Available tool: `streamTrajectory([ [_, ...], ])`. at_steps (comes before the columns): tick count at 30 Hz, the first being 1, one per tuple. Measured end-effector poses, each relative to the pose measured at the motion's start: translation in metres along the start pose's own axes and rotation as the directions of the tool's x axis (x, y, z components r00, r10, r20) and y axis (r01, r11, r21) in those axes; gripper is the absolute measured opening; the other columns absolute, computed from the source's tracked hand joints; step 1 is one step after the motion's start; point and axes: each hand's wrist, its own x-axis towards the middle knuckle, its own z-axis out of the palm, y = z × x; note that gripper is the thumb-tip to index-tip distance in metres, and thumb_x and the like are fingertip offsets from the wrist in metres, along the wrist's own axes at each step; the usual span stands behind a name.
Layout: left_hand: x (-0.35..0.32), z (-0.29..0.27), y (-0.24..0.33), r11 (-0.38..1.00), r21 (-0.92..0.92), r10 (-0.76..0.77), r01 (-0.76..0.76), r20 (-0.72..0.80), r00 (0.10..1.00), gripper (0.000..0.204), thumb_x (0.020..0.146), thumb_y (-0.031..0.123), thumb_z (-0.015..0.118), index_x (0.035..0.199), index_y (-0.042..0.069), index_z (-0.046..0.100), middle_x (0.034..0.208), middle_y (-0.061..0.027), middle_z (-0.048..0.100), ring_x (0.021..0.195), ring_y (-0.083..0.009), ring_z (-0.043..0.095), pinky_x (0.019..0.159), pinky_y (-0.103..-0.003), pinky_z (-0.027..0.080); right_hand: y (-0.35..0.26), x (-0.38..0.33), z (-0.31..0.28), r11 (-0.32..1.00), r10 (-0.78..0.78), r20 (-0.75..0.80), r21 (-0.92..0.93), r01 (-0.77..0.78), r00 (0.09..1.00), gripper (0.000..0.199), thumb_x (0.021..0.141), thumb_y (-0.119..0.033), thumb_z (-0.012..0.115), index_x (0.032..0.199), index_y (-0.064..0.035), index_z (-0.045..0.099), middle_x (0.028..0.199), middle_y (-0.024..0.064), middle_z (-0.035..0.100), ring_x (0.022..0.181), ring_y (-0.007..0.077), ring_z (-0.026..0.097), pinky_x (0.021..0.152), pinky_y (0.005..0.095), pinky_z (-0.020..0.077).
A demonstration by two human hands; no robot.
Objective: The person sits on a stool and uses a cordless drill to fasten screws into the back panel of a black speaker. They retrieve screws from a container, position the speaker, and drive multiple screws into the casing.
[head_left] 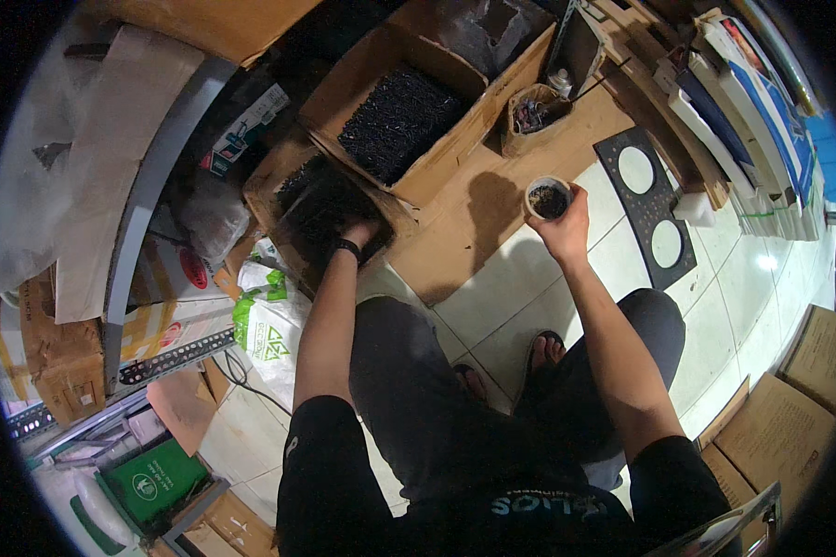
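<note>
Cup (533,190) of dark bits in the right hand (568,230), left hand (363,230) down in a cardboard box

From where I stand, the cup shows a round mouth and a smooth, pale rim. It is out in front of the person, on the right, near the edge of a flat brown cardboard sheet (446,232). Small, dark, grainy pieces lie inside it, with a tan patch among them. The right thumb and fingers curl around its side, grasping it.

The left hand reaches into the small box (398,218), a scuffed, open carton with dark pieces in it. A black wristband (347,247) circles that wrist. The fingers are hidden down there, so I cannot tell whether they are clenched or loose.

Just behind stands a bigger box (474,139), its brown walls stiff, holding a rough, glinting heap of short black pieces (404,121). Beside it sits a small, crumpled-looking brown container (520,139) with mixed scraps.

To the right, a flat dark panel (653,209), speckled and cut with two large round holes, lies on glossy pale tiles (520,306). By the left forearm slumps a wrinkled white and green plastic bag (274,325).
</note>
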Motion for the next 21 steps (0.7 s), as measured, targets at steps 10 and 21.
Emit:
streamTrajectory([
  [10, -0.043, 0.005, 0.027, 0.980, 0.191, 0.082, -0.047, -0.182, 0.980, 0.066, 0.095, 0.049, 0.062, 0.143, 0.003, 0.057, 0.149, -0.0223, 0.054, 0.135, -0.0360, 0.054, 0.111, -0.042, 0.043, 0.079, -0.033, 0.038, 0.926, 0.178, 0.213, -0.367, -0.090, 0.961, 0.082, 0.054, -0.018, 0.093, 0.122, 0.0029, 0.053, 0.114, 0.0248, 0.068, 0.108, 0.0407, 0.068, 0.095, 0.0454, 0.0553],
  [21, -0.078, -0.012, 0.050, 0.931, 0.343, 0.199, -0.125, -0.189, 0.962, 0.041, 0.091, 0.036, 0.071, 0.117, 0.004, 0.073, 0.127, -0.0225, 0.068, 0.116, -0.0413, 0.065, 0.096, -0.048, 0.051, 0.071, -0.043, 0.057, 0.984, -0.021, 0.479, -0.147, 0.104, 0.877, 0.087, 0.055, -0.018, 0.092, 0.128, 0.0016, 0.050, 0.117, 0.0259, 0.066, 0.113, 0.0436, 0.064, 0.097, 0.0473, 0.0534],
])
